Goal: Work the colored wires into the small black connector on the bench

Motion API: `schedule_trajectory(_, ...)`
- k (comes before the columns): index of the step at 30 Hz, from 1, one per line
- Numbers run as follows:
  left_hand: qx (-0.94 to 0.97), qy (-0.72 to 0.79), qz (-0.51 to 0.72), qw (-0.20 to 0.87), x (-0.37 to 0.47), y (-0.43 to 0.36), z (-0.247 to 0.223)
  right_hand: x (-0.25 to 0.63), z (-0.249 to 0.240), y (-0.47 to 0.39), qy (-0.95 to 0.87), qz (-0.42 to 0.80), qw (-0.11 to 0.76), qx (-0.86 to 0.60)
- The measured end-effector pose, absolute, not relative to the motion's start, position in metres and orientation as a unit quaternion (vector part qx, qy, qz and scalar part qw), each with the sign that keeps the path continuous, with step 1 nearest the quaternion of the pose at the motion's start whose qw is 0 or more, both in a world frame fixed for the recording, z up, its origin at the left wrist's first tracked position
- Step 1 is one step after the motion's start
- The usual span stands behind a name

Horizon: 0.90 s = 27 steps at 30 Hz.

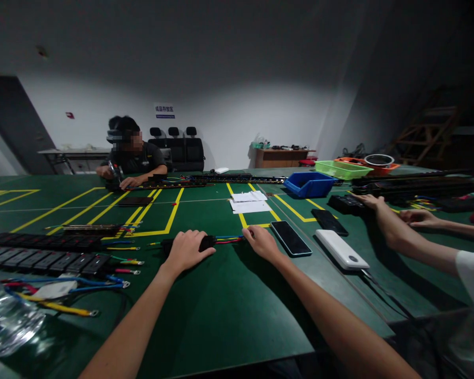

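My left hand [187, 250] is wrapped over a short black module [208, 242] lying on the green table, its thumb along the near side. Blue, red and yellow wires [228, 239] run from the module's right end to my right hand [260, 242]. The fingers of my right hand are closed around the wires' far ends, which they hide. A green-yellow wire end [154, 244] sticks out left of the module. Just right of my right hand lies a phone [291, 238].
Black socket strips [47, 260] with ring-ended wires lie at left, near clear plastic [8, 321]. A white power bank [341, 249], second phone [329, 221], papers [249, 201] and blue bin [308, 184] are ahead and right. A co-worker's hand [369, 201] reaches in from the right; another person sits opposite.
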<state>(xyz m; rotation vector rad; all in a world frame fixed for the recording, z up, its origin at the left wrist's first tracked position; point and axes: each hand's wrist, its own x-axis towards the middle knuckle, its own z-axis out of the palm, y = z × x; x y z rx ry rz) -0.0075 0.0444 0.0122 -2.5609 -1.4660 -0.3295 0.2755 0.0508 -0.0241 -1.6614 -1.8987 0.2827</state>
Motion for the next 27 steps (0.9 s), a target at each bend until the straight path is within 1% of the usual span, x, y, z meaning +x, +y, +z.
schedule_trajectory(3, -0.857, -0.496, -0.113, 0.077, -0.007, 0.045, 0.012, 0.272, -0.024, 0.053, -0.677, 0.21, 0.383, -0.591)
schedule_trajectory(6, -0.856, -0.499, -0.111, 0.072, -0.007, 0.045, 0.012, 0.27, -0.022, 0.053, -0.618, 0.34, 0.438, -0.557)
schedule_trajectory(8, -0.857, -0.498, -0.112, 0.073, -0.007, 0.046, 0.012, 0.271, -0.019, 0.052, -0.592, 0.352, 0.471, -0.551)
schedule_trajectory(10, -0.857, -0.497, -0.112, 0.076, -0.007, 0.046, 0.011, 0.274, -0.015, 0.05, -0.585, 0.311, 0.491, -0.566)
schedule_trajectory(12, -0.856, -0.498, -0.114, 0.079, -0.007, 0.046, 0.011, 0.278, -0.012, 0.048, -0.601, 0.242, 0.464, -0.604)
schedule_trajectory(15, -0.856, -0.496, -0.119, 0.084, -0.007, 0.046, 0.009, 0.28, -0.009, 0.044, -0.643, 0.136, 0.351, -0.667)
schedule_trajectory(17, -0.856, -0.495, -0.12, 0.087, -0.007, 0.046, 0.009, 0.278, -0.009, 0.041, -0.659, 0.116, 0.293, -0.683)
schedule_trajectory(18, -0.857, -0.494, -0.119, 0.089, -0.007, 0.046, 0.009, 0.277, -0.009, 0.04, -0.664, 0.123, 0.283, -0.681)
schedule_trajectory(27, -0.858, -0.494, -0.111, 0.08, -0.006, 0.043, 0.012, 0.271, -0.012, 0.039, -0.66, 0.231, 0.32, -0.639)
